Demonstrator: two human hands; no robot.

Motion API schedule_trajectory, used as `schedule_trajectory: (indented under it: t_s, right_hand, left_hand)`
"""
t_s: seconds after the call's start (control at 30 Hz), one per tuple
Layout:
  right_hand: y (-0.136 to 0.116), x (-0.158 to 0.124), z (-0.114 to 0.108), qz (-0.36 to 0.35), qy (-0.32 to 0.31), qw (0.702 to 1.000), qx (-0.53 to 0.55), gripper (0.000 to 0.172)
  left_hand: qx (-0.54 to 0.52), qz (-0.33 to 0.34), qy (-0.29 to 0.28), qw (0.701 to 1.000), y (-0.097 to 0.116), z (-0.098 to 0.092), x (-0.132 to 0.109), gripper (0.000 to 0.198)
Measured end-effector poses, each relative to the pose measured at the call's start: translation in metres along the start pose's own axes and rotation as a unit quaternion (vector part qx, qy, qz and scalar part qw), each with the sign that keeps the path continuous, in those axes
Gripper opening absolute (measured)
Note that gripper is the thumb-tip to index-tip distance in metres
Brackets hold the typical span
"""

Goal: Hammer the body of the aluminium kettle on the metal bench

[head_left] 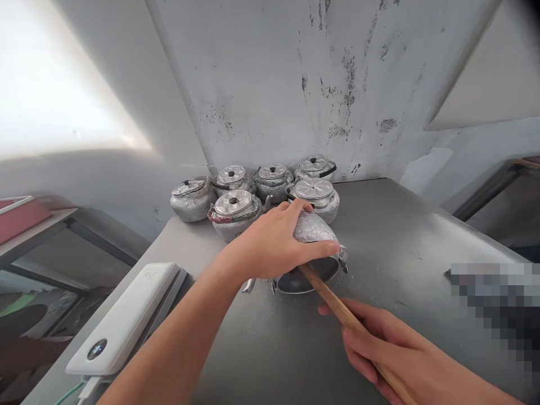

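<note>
A dented silver metal kettle (314, 229) without a lid lies tipped on the table, its round mouth facing me. My left hand (280, 236) is wrapped over its side, thumb along the rim and fingers across the body. The kettle's spout (248, 286) points down to the left, below my wrist. My right hand (379, 343) is closed around a wooden stick (333, 301). The far end of the stick reaches into the kettle's dark mouth, where its tip is hidden.
Several lidded kettles (234, 203) stand grouped at the back of the grey metal table (253, 349), against a stained wall. A white power bank (124, 320) with a plugged cable lies at left. A pixelated dark object (498, 298) sits at right.
</note>
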State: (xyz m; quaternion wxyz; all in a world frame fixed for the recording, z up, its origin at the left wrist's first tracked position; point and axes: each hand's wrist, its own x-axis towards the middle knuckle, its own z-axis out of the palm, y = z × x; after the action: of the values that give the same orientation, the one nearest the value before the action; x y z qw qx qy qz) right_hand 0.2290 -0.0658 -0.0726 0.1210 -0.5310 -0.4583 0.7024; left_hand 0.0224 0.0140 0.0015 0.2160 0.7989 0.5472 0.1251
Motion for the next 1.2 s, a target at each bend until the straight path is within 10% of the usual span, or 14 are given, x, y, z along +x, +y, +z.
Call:
schedule_trajectory:
  t_s: [0.63, 1.2]
  right_hand:
    - [-0.008, -0.002, 0.005, 0.012, 0.058, 0.998, 0.015, 0.079]
    - [0.004, -0.008, -0.006, -0.054, -0.05, 0.996, 0.046, 0.058]
  left_hand:
    - [0.01, 0.019, 0.012, 1.0, -0.002, 0.006, -0.001, 0.084]
    - [0.012, 0.018, 0.009, 1.0, -0.002, 0.004, 0.001, 0.08]
